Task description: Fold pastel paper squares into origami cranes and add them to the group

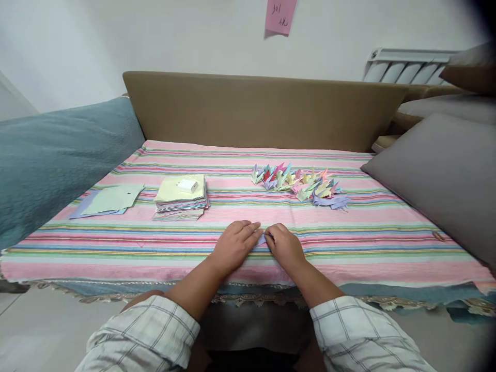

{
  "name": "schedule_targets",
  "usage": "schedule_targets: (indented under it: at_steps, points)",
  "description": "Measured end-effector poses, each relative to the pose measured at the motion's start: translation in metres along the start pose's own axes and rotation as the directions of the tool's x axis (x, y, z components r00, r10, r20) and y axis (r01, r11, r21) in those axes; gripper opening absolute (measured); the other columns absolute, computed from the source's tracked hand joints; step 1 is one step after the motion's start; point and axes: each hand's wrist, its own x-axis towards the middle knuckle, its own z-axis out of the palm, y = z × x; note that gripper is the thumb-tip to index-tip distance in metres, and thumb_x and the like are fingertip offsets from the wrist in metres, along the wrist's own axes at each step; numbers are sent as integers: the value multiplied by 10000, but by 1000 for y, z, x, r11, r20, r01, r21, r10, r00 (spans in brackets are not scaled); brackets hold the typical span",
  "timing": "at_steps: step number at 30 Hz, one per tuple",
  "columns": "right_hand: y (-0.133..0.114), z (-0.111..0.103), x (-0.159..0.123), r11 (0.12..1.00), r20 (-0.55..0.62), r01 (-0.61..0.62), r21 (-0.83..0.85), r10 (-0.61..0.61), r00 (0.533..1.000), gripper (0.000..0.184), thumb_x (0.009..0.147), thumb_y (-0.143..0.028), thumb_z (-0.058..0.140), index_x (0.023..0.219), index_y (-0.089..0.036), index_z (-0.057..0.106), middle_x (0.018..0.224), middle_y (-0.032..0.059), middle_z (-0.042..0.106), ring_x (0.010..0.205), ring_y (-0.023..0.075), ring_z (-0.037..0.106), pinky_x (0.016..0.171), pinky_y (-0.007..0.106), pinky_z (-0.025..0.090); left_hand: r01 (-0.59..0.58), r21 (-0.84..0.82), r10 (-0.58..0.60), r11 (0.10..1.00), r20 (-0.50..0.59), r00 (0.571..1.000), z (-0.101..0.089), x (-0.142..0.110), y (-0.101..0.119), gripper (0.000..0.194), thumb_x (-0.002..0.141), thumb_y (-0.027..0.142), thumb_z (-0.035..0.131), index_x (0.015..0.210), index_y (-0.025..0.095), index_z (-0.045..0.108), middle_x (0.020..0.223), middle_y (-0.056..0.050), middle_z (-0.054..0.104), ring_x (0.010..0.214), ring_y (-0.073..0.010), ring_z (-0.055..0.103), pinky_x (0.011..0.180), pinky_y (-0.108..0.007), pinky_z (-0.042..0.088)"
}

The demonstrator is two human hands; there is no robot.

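My left hand and my right hand rest side by side on the striped cloth, near its front edge. Between them shows a small corner of lilac paper, mostly hidden under the fingers. The left hand's fingers lie flat and pressed on the paper. The right hand's fingers are curled and pinch its edge. Farther back lies a heap of folded paper cranes in several colours.
A stack of square paper sheets with a small white block on top sits at the left. Loose sheets lie further left. A teal blanket bounds the left, grey cushions the right, a tan backboard behind.
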Motion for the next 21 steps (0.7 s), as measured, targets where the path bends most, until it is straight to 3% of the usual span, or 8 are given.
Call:
schedule_targets:
  at_steps: [3, 21]
  points:
    - [2, 1, 0, 1000, 2, -6, 25, 6, 1000, 131, 867, -200, 488, 879, -202, 618, 860, 17, 605, 785, 137, 548, 647, 224, 361, -21, 43, 20, 999, 33, 999, 6, -3, 11, 388, 918, 340, 429, 1280, 211, 487, 1345, -85, 499, 1225, -242, 436, 1056, -443, 307]
    - [9, -6, 0, 994, 107, -24, 106, 12, 994, 167, 874, -181, 520, 929, -214, 673, 928, 30, 639, 886, 137, 582, 740, 218, 416, -50, 34, 48, 998, 42, 998, 13, -22, 9, 382, 904, 365, 450, 1235, 192, 534, 1301, -78, 546, 1213, -230, 459, 1058, -434, 291]
